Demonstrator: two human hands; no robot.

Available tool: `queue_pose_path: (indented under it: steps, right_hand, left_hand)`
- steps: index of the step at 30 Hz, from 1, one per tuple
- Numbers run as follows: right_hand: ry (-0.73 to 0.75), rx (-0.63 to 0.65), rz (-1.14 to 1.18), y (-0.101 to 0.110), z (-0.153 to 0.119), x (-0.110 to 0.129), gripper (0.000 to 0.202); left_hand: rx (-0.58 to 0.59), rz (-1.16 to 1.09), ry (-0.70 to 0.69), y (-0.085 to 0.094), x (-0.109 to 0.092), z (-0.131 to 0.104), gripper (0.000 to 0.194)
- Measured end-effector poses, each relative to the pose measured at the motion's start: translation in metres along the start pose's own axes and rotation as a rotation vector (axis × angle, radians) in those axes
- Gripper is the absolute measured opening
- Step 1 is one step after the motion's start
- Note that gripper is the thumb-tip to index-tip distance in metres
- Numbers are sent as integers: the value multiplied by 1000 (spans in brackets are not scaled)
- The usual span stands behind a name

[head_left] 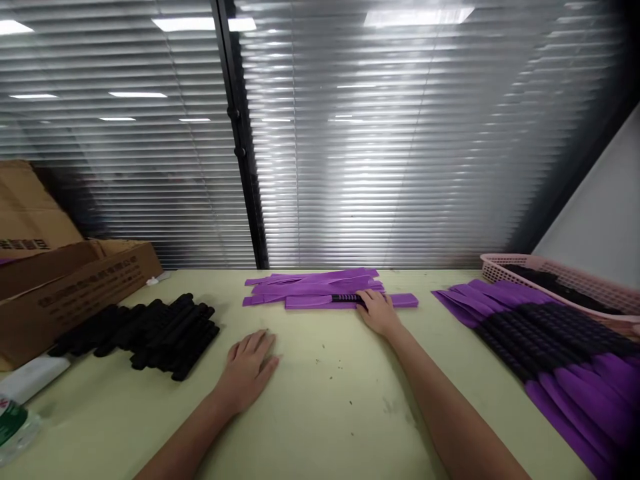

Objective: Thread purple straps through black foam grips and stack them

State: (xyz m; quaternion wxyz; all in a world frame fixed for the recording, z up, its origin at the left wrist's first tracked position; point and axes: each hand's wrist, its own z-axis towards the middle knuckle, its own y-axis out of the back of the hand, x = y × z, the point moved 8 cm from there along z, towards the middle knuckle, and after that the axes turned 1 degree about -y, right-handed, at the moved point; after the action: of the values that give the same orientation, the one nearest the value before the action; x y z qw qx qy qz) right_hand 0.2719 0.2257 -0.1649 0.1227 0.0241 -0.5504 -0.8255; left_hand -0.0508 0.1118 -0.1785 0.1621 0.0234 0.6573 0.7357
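One open box (pixel 100 280), contents mostly hidden; black tubes (pixel 167 330) heaped beside; left hand (pixel 247 370) palm-down on the table (pixel 300 420), fingers spread, empty; purple strips (pixel 310 288) piled farther along; before them a black-banded strap (pixel 310 303) under the right hand (pixel 377 311), fingers bent, grip unclear; the step looks like arranging it; the next move seems to call for sure fingers; rightmost, finished straps (pixel 545 337) and a pink basket (pixel 593 276) of black pieces (pixel 555 283).

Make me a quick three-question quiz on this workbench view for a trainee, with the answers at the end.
1. Which hand is on the purple strip with the black section?
2. True or false: the left hand is nearer the pile of black tubes than the pink basket.
3. Complete: the cardboard box stands on the table's ____ side.

Key: 1. The right hand. 2. True. 3. Left.
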Motion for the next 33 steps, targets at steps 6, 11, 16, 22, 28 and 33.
queue_pose_path:
  steps: [6,11,16,22,28,33]
  right_hand:
    - [-3,17,-10,1,0,3,37]
    - [10,23,-23,2,-2,5,37]
    - [21,26,-41,4,-8,11,37]
    - [36,26,-54,8,-18,22,36]
    - [46,-3,-59,14,-30,33,34]
    - [56,33,-45,19,-40,44,34]
  left_hand:
    - [34,4,16,4,-4,0,51]
    - [50,10,25,5,-5,0,51]
    - [29,14,18,2,-3,0,51]
    - [6,7,-3,0,-1,0,51]
    - [20,8,-2,1,-2,0,52]
    - [12,14,9,1,-1,0,51]
